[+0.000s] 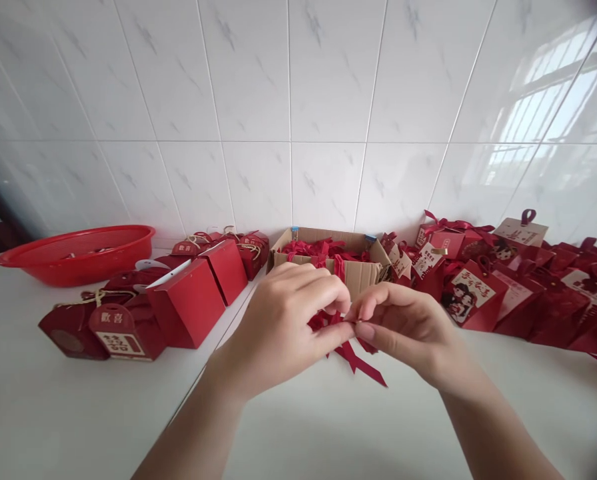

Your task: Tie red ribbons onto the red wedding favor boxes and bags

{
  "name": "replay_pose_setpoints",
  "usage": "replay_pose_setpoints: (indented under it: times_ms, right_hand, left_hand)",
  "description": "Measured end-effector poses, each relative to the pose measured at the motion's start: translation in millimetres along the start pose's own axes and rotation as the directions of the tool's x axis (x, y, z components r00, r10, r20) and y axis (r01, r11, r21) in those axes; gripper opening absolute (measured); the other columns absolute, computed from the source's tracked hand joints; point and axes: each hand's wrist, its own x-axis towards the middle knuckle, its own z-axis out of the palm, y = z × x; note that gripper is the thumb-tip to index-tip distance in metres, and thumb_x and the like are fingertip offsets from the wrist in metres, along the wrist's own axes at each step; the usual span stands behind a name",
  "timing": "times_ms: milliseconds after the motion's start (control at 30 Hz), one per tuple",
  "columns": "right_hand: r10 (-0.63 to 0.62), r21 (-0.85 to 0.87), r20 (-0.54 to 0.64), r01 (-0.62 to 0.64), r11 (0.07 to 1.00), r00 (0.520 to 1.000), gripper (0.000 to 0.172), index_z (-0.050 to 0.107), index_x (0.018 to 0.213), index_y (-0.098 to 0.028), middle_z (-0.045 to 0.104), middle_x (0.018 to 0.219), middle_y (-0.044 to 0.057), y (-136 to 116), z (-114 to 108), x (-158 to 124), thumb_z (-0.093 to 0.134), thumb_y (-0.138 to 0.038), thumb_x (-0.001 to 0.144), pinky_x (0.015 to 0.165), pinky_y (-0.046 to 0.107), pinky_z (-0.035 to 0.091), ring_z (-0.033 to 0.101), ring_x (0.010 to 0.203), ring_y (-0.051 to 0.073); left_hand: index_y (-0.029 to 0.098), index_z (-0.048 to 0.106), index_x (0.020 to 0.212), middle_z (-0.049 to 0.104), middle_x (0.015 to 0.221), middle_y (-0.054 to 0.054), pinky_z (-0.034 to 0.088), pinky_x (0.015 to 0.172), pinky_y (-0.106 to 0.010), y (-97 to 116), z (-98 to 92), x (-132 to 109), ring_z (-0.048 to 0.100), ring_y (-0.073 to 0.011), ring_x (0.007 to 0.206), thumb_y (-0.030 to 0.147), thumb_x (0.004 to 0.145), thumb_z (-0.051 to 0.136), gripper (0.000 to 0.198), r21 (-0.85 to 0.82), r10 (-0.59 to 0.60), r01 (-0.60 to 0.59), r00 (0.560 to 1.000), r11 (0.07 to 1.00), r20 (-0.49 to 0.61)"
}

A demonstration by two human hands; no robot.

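My left hand (293, 313) and my right hand (406, 327) meet at the centre, thumbs and fingertips pinched together. A dark red ribbon (363, 368) runs from between them, its cut ends hanging below over the white table. Fingers hide the exact spot where the ribbon is pinched. Just behind the hands stands an open cardboard box (366, 272), heaped with red ribbons (323, 249); one strip drapes over its front wall.
At the left are a red plastic basin (33, 260), red gift boxes (128, 337) with cord handles, and plain red boxes (186, 303). Many decorated red gift boxes (473, 293) crowd the right side. A tiled wall (258, 180) closes off the white table (298, 427) behind.
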Motion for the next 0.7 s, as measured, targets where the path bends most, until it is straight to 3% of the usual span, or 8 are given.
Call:
replay_pose_setpoints:
  times_ms: [133,300,500,700]
  right_hand:
    - [0.044,0.189,0.045,-0.052,0.981,0.998,0.004,0.062,0.083,-0.018,0.063,0.072,0.000,6,-11,2,0.066,-0.019,0.084,0.054,0.020,0.048,0.057,0.060,0.008]
    - [-0.008,0.395,0.180,-0.065,0.916,0.984,0.004,0.065,0.084,-0.020,0.066,0.072,0.000,12,-17,5,0.066,-0.016,0.085,0.067,0.023,0.052,0.063,0.069,0.010]
    - [0.026,0.576,0.220,-0.151,0.804,0.975,0.004,0.067,0.079,-0.018,0.058,0.079,-0.003,12,-15,7,0.071,-0.016,0.080,0.060,0.018,0.052,0.059,0.065,0.006]
    - [0.066,0.657,0.285,-0.244,0.713,0.956,0.004,0.068,0.084,-0.017,0.063,0.072,-0.002,16,-10,7,0.070,-0.017,0.081,0.061,0.018,0.054,0.065,0.065,0.007]
  left_hand:
    - [0.020,0.055,0.087,0.061,0.081,0.003,0.044,0.070,-0.027,1,-3.1,0,0.056,-0.0121,0.075,0.038,0.071,0.076,0.033,-0.115,-0.029,0.038,0.997,0.993,0.075]
    - [0.017,0.060,0.104,0.063,0.093,-0.002,0.047,0.075,-0.024,1,-2.3,-2,0.058,-0.0116,0.085,0.017,0.087,0.058,0.017,-0.253,-0.002,0.025,0.996,0.967,0.094]
    - [0.013,0.063,0.097,0.066,0.089,-0.004,0.050,0.076,-0.023,1,6.0,0,0.059,-0.0114,0.083,0.009,0.080,0.066,0.018,-0.310,0.139,-0.152,0.988,0.939,-0.064]
    - [0.013,0.062,0.094,0.065,0.084,-0.004,0.051,0.074,-0.024,-1,9.9,4,0.059,-0.0114,0.079,0.009,0.079,0.068,0.017,-0.338,0.159,-0.176,0.984,0.925,-0.078]
